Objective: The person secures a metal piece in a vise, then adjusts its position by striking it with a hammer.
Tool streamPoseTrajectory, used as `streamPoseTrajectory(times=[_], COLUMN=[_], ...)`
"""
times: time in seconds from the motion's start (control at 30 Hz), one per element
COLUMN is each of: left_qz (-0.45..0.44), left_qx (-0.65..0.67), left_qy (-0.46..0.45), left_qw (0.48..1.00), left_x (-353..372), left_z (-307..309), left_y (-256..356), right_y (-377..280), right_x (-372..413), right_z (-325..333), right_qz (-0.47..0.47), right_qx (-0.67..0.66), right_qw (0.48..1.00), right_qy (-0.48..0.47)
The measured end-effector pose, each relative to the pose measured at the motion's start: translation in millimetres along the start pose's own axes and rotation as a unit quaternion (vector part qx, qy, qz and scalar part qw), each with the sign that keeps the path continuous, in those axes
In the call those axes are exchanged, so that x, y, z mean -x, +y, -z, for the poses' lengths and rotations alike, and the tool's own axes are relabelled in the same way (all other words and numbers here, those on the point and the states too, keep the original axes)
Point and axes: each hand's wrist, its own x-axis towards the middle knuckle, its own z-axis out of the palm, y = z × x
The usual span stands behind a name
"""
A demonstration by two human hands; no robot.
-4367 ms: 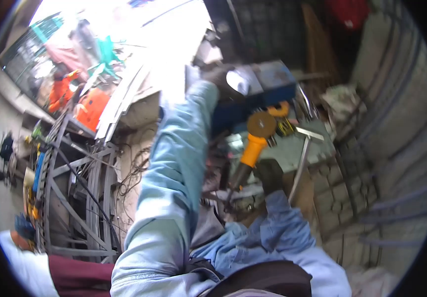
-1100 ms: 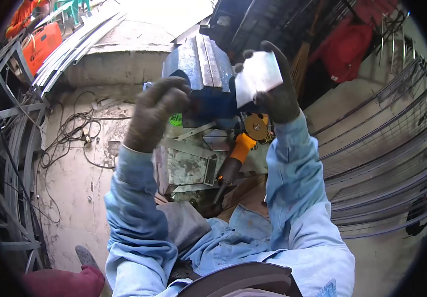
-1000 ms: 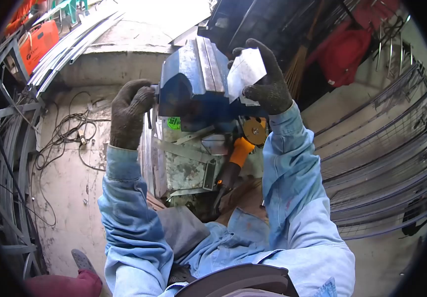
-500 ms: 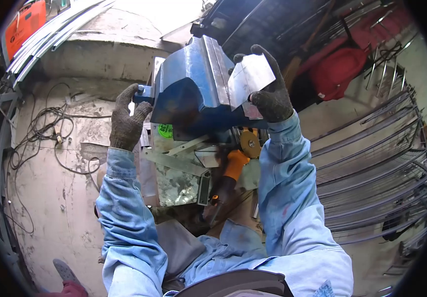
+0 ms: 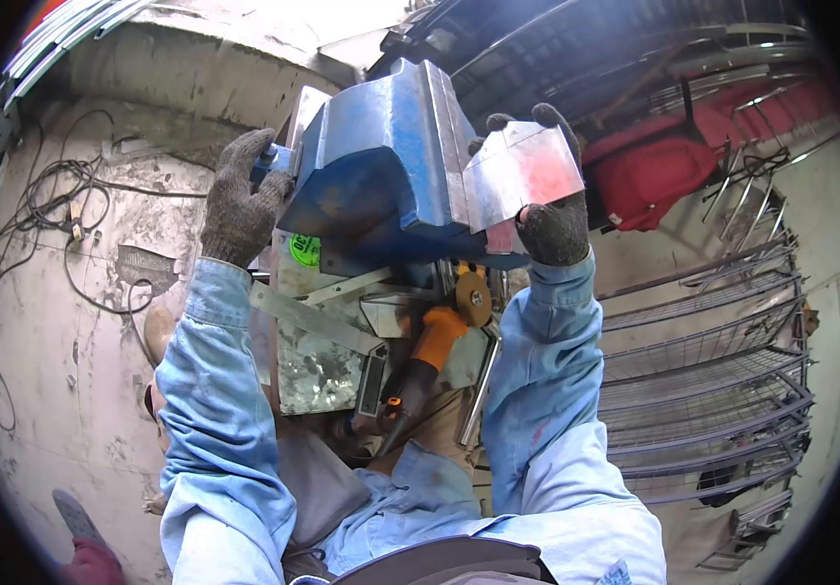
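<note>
A large blue bench vise (image 5: 366, 127) stands in front of me, its steel jaws on the right side. My left hand (image 5: 242, 200), in a dark knit glove, is closed round the blue screw end at the vise's left. In my gloved right hand (image 5: 558, 232) is a bent piece of sheet metal (image 5: 513, 177), its thumb in front and the fingers behind. The sheet's left edge lies right at the vise jaws, and its shiny face carries a reddish reflection.
Below the vise, an orange angle grinder (image 5: 437, 336) and a metal square (image 5: 332, 327) lie on the worktable (image 5: 313, 375). Wire racks (image 5: 703, 390) stand at right, under a red bag (image 5: 659, 180). Cables (image 5: 45, 200) coil on the left floor, and another person's foot (image 5: 79, 517) shows lower left.
The view has shifted a little. My right hand has tilted the sheet metal, so its face turns more towards me. My left hand stays at the screw end, fingers wrapped further round it.
</note>
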Motion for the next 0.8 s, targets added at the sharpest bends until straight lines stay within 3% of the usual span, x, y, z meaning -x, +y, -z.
streamPoseTrajectory(times=[0.2,0.3,0.4,0.5,0.8], left_qz=[0.034,0.04,0.021,0.072,0.033], left_qx=[-0.013,-0.022,-0.033,0.016,-0.022], left_qy=[0.012,0.016,0.025,0.024,0.022], left_qw=[0.999,0.999,0.999,0.997,0.999], left_x=[0.2,-1.6,-2.7,-1.7,-9.2], left_z=[-4.8,-6.5,-6.2,-8.1,-8.4], left_y=[0.6,-4.2,-4.1,-1.9,-12.9], right_y=[0.1,6.6,15.8,20.9,31.0], right_x=[2.6,0.0,3.7,4.8,5.2], right_z=[-6.2,0.9,3.0,-2.4,8.7], right_qz=[0.019,0.018,0.037,0.062,0.024], right_qx=[0.001,0.054,0.057,0.104,0.104], right_qw=[1.0,0.998,0.997,0.993,0.994], right_qy=[0.003,-0.042,-0.029,-0.001,-0.026])
